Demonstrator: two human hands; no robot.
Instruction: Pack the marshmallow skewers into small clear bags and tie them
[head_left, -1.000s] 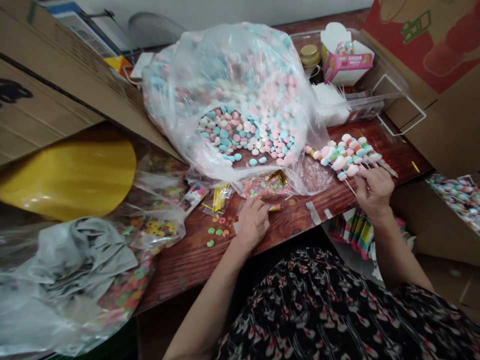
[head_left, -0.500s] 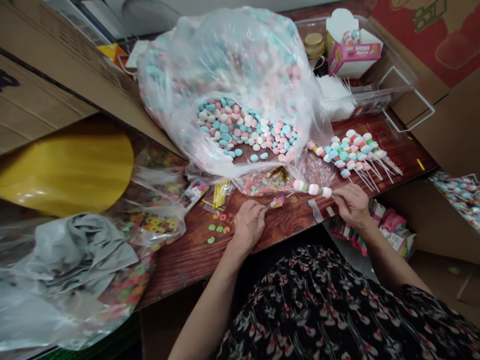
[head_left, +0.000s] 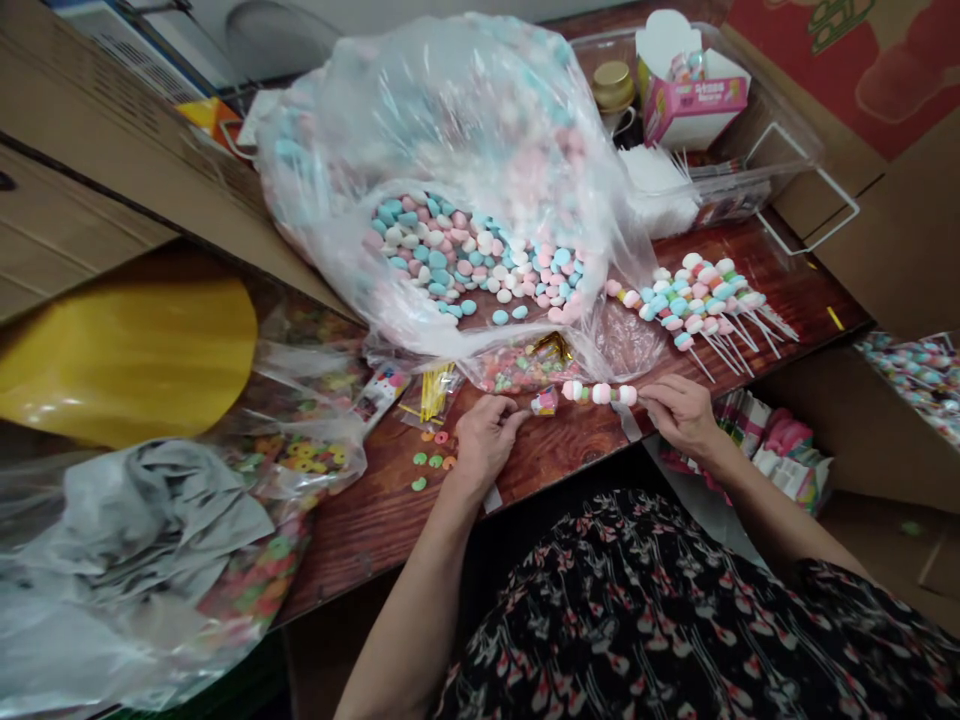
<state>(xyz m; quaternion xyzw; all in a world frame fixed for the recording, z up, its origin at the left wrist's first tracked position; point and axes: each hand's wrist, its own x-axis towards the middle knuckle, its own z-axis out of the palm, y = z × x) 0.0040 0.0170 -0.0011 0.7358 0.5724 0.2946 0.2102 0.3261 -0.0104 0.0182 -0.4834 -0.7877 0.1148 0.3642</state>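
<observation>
My right hand point(head_left: 679, 415) pinches the end of a stick threaded with pastel candies point(head_left: 600, 393), which points left across the wood-grain table point(head_left: 360, 545). My left hand point(head_left: 484, 440) rests on the table, its fingertips at a small pink printed wrapper point(head_left: 544, 402). I cannot tell whether they grip it. Beyond my right hand, finished candy skewers point(head_left: 697, 305) lie fanned out in a row. A large clear bag of pink, white and blue candies point(head_left: 465, 250) slumps open behind my hands.
Gold twist ties point(head_left: 436, 390) and loose ring candies point(head_left: 431, 460) lie left of my hands. A bag of colourful ring candies point(head_left: 285, 470) sits further left. Cardboard boxes point(head_left: 900, 240) flank the table, with a plastic tray point(head_left: 757, 170) at the back right.
My right hand has left the skewer row and moved left, carrying the candy stick lower and further left. My left hand and the wrapper have shifted slightly left.
</observation>
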